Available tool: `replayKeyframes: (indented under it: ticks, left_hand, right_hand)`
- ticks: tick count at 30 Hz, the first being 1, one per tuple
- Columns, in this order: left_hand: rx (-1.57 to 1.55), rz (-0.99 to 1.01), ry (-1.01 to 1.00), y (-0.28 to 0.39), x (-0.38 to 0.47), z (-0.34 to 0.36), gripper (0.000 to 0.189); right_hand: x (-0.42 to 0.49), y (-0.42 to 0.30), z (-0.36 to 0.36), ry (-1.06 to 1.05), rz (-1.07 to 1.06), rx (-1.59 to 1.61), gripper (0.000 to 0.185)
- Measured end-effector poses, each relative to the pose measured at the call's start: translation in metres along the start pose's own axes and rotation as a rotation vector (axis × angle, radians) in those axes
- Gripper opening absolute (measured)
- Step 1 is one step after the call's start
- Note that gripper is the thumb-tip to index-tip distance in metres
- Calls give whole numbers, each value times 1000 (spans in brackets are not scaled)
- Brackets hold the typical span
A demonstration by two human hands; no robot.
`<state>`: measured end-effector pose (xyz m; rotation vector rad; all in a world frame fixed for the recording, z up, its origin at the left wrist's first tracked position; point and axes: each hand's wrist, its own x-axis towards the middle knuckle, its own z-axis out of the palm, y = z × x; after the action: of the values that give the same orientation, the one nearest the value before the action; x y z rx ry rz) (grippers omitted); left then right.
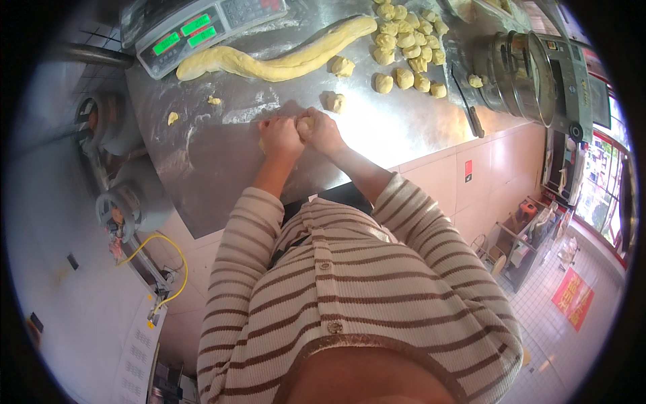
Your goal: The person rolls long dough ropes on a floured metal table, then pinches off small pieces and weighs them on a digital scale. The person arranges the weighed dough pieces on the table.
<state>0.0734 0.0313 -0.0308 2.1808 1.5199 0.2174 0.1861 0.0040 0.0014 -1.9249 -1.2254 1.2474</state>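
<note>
My left hand [281,135] and my right hand [325,133] are together over the near part of a steel worktable [222,161]. Between the thumb and fingers of my right hand shows a pale lump of dough [305,125]. My left hand is curled, with a sliver of yellow dough [261,145] showing at its outer edge; the rest is hidden. Just beyond my right hand sit two cut dough pieces, a nearer one [335,102] and a farther one [342,66]. A long yellow dough roll [275,68] lies across the table behind them.
A digital scale [176,43] stands at the back left. Several dough pieces [405,39] cluster at the back right, beside a knife [473,118] and round metal sieves [522,76]. Small dough scraps [173,118] lie at left. Gas cylinders [118,212] stand beyond the table's left edge.
</note>
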Motion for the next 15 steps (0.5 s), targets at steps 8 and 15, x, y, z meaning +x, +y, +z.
replayKeyframes:
  ticks: [8,15]
  left_hand:
    - [-14,78,-225,-6,-9,-20,99]
    - [22,-51,76,-27,-51,-4,76]
  right_hand:
    - [-19,-10,-78,397,-276,-181,36]
    - [-8,46,-68,552,-449,-323,35]
